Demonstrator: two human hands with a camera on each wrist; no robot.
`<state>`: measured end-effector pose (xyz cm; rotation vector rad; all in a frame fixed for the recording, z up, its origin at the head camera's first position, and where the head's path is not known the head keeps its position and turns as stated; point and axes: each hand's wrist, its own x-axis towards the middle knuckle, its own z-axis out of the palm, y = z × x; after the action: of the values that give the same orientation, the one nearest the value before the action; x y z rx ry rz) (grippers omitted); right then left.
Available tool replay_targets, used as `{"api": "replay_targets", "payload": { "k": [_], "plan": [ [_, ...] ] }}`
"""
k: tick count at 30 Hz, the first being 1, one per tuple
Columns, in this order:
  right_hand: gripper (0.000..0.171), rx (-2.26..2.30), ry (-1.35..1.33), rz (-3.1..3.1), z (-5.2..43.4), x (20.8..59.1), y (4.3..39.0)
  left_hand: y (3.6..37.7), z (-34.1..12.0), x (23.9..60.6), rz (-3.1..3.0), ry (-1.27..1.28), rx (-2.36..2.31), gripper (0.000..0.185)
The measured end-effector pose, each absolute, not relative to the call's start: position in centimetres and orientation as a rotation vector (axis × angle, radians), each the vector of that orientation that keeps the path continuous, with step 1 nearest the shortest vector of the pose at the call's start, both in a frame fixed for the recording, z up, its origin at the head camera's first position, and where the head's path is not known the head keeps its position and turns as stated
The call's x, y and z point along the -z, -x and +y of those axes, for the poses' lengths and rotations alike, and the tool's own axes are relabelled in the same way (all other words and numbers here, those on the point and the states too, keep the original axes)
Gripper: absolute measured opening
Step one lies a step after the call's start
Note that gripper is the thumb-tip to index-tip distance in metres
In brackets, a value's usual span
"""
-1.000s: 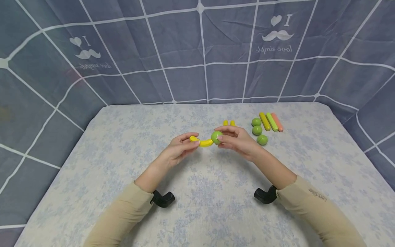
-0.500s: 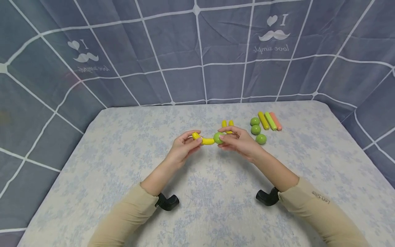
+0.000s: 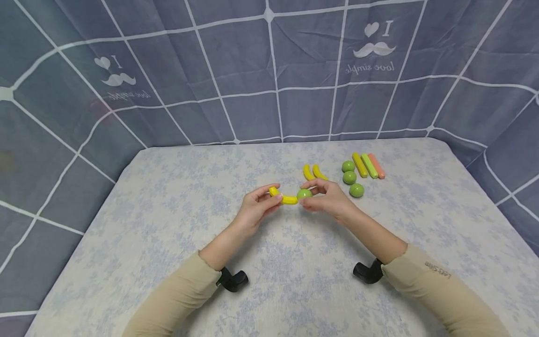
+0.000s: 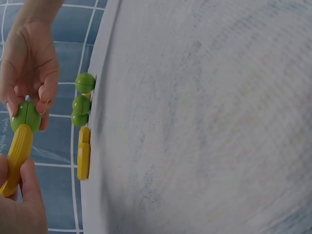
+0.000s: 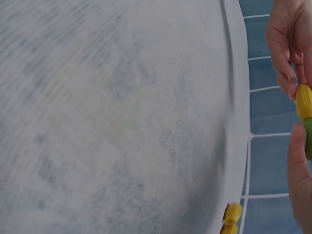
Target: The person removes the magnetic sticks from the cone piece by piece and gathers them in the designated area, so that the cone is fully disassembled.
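Above the middle of the table my left hand [image 3: 264, 202] pinches a curved yellow piece [image 3: 283, 197] by its left end. My right hand [image 3: 323, 198] pinches a green ball [image 3: 304, 194] that sits against the piece's right end. The left wrist view shows the yellow piece [image 4: 17, 157] meeting the green ball [image 4: 25, 116], with the right hand's fingers [image 4: 30, 73] round the ball. In the right wrist view only the yellow piece's end [image 5: 303, 101] and a thumb [image 5: 298, 170] show at the right edge.
Two more curved yellow pieces [image 3: 313, 172] lie just behind the hands. Three green balls [image 3: 349, 177] and three sticks, yellow, green and pink [image 3: 368, 165], lie at the back right. A grey checked cloth [image 3: 269, 70] walls the table [image 3: 269, 262] on three sides.
Both hands have sunk a little and drifted right with the joined yellow piece and green ball. The two yellow pieces behind the right hand now show fully.
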<state>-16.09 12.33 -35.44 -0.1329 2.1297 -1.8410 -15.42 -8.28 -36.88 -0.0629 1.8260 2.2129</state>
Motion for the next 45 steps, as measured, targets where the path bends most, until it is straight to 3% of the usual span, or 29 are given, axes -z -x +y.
{"api": "replay_targets", "payload": {
  "k": [8, 22, 29, 38, 45],
  "plan": [
    [0.046, 1.794, 0.194, 2.163, 13.9, 35.9, 15.9, 15.6, -9.1, 36.7, 1.889, 0.006, -2.14, 0.045],
    [0.054, 1.663, 0.187, 2.319, 20.9, 35.6, 15.6, 16.6, -11.8, 37.0, 1.948, -0.012, -1.991, 0.049],
    [0.05, 1.542, 0.182, 2.443, 23.1, 35.6, 15.6, 17.3, -11.2, 36.8, 1.93, 0.107, -2.018, 0.055],
    [0.045, 1.331, 0.255, 2.575, 25.2, 36.5, 15.8, 19.0, -10.5, 37.3, 1.924, 0.183, -2.077, 0.036],
    [0.041, 1.234, 0.308, 2.591, 25.8, 37.3, 16.2, 21.0, -8.9, 37.5, 2.038, 0.162, -1.973, 0.037]
  ]
}}
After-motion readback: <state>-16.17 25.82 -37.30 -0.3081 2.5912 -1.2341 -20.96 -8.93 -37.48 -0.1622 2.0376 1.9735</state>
